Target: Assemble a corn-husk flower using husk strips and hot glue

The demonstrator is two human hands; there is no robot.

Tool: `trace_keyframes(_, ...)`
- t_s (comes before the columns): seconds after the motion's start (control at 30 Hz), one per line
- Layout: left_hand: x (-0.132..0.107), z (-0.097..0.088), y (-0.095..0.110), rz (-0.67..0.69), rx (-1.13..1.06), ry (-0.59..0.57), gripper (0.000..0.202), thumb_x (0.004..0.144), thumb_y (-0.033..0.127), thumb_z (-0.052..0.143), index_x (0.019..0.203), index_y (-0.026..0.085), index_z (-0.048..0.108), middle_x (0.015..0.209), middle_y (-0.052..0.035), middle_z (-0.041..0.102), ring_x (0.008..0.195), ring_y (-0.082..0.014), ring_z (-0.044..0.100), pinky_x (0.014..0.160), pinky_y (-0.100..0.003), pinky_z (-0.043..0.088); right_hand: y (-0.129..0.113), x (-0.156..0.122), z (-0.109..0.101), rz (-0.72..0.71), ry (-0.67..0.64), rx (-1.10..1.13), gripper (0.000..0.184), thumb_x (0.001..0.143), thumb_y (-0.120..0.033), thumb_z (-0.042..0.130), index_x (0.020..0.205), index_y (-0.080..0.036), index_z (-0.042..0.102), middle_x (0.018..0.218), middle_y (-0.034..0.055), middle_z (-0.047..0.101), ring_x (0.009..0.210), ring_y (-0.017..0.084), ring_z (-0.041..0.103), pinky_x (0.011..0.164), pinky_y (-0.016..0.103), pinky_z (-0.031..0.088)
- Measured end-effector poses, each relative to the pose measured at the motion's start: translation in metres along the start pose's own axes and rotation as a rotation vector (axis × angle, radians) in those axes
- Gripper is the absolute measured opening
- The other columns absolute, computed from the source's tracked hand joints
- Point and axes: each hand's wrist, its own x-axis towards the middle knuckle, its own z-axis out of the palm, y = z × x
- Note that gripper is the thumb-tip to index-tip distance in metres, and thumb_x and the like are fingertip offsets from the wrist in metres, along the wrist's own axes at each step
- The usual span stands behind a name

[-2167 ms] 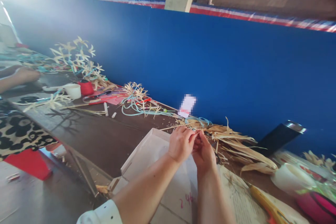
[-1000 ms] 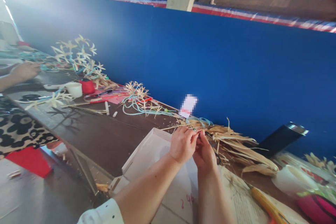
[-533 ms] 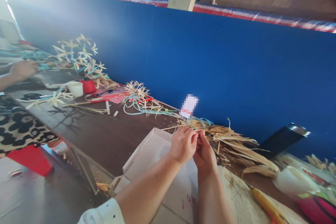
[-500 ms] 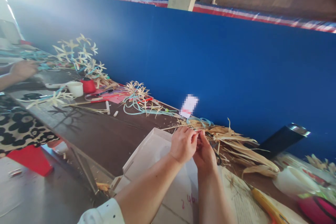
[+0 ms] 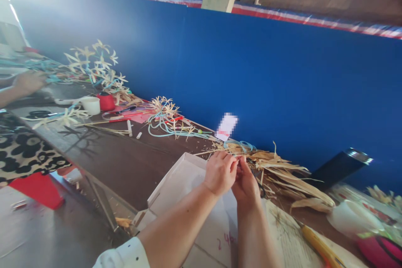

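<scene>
Now, near the white cardboard box (image 5: 176, 188), a tiny, thin, pale strip (image 5: 238, 157), mostly hidden, is being pinched by the curled left hand (image 5: 220, 173) and right hand (image 5: 247, 183), its probably light, fragile body being best held near the ends.

left hand (image 5: 220, 172) and right hand (image 5: 247, 183) fingertip to fingertip over an open white box (image 5: 176, 186), can't really tell what's between them, dried husks (image 5: 282, 173) at 3 o'clock from them, yellow-handled tool (image 5: 318, 243) at 4, pale flowers (image 5: 102, 63) way off at 10
</scene>
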Motion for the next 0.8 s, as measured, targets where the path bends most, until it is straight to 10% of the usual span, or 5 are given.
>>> trace_keyframes(0.8,0.0003,0.0001,0.0009,0.026,-0.006,0.018,0.014,0.083,0.018,0.047,0.076,0.018,0.058,0.077,-0.0044,0.057,0.081,-0.0166,0.052,0.076,-0.030,0.044,-0.0011,0.0001,-0.0006,0.064,-0.024,0.048,0.019,0.072,-0.033,0.069,0.082,-0.018,0.064,0.072,-0.0016,0.066,0.069,0.010,0.063,0.062,0.017,0.051)
